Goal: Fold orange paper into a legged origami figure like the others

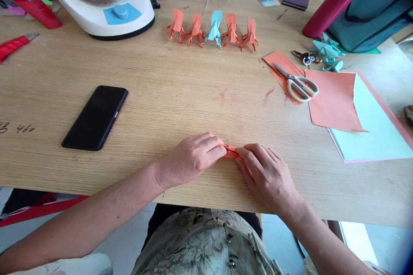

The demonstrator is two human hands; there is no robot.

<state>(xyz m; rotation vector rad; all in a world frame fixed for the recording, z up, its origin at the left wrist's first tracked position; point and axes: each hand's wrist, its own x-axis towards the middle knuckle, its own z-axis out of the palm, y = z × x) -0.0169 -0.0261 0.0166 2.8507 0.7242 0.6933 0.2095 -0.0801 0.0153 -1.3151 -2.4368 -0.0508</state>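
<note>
Folding seems well along: five paper figures stand ready in a row at the far side of the tabletop. The left hand and right hand each keep a pinching grip on one end of a small orange paper piece, low on the tabletop near its front edge, apparently only partly folded. An orange sheet lies uncut beside the scissors.

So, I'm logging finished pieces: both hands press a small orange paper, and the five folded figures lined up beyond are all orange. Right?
Not all: the head view shows the middle figure is light blue, the other four orange. The left hand and right hand do press the small orange paper.
</note>
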